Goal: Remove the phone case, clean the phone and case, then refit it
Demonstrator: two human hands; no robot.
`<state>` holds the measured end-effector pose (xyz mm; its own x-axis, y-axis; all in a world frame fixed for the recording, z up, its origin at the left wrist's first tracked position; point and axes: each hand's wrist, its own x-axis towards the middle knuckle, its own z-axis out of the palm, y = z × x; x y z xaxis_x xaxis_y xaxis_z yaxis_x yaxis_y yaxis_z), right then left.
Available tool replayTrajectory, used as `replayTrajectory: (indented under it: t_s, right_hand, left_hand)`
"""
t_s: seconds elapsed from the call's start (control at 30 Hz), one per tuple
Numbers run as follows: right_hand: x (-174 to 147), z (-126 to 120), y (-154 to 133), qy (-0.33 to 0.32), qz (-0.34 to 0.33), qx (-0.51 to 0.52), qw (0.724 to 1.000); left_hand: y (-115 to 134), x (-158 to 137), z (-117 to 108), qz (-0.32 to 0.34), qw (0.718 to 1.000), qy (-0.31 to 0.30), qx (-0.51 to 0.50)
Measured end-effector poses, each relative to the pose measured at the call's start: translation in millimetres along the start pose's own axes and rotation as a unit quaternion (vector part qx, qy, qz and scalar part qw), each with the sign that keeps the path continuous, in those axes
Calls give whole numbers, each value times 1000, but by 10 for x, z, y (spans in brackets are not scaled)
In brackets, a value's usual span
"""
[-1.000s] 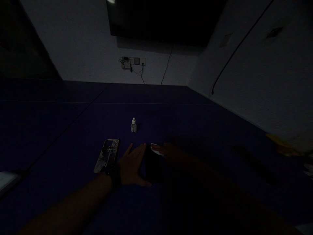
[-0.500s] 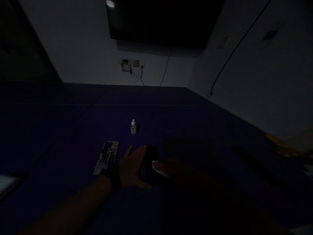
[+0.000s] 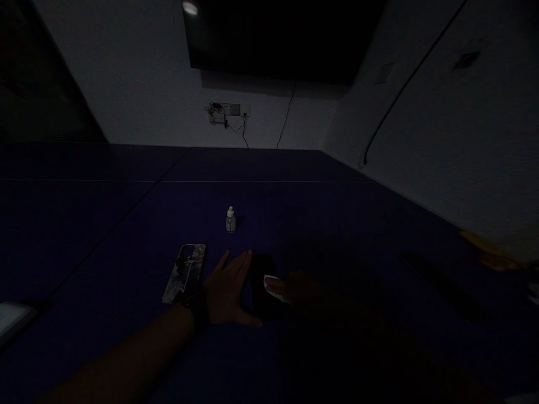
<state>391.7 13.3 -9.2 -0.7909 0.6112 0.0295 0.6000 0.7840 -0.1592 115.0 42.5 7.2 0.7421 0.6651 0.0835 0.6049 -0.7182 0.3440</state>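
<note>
A dark flat rectangular slab, phone-like (image 3: pixel 261 266), lies on the table between my hands; the dim light hides its details. Along its left edge rests my left hand (image 3: pixel 229 289), fingers stretched and thumb spread at the near end, a dark watch on the wrist. My right hand (image 3: pixel 297 286), deep in shadow, presses a small white wipe or cloth (image 3: pixel 272 282) onto the slab's surface with its fingertips. Left of my left hand is a patterned phone case (image 3: pixel 185 275). A small clear bottle with a white cap (image 3: pixel 231 220) stands upright beyond my hands.
The blue-purple tabletop (image 3: pixel 126 235) runs back to the wall. A light-coloured device (image 3: pixel 14 320) lies at the left edge. On the right are a long dark strip (image 3: pixel 440 283) and a yellow item (image 3: pixel 490 249). A big dark screen (image 3: pixel 273 39) hangs above wall sockets (image 3: pixel 227 110).
Both hands keep nearly the same places. The right hand and white wipe show only a very slight shift on the slab; the view has also moved slightly.
</note>
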Motion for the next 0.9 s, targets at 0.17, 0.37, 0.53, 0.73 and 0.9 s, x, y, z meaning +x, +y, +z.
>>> replayTrajectory:
  t_s: [0.17, 0.37, 0.53, 0.73, 0.9]
  right_hand:
    - [-307, 137, -267, -11, 23, 25, 999]
    - [46, -44, 8, -11, -8, -11, 1000]
    - [499, -315, 360, -9, 1, -33, 999]
    - [485, -348, 227, -10, -2, -46, 999]
    - [180, -75, -169, -5, -59, -18, 998]
  left_hand:
    - [-2, -4, 1, 4, 1000, 8, -5]
    - [-17, -6, 16, 3, 1000, 2, -24]
    - [-29, -1, 42, 15, 999, 23, -41]
    - [-6, -4, 33, 0, 999, 15, -42]
    - [16, 4, 14, -3, 1000, 5, -30]
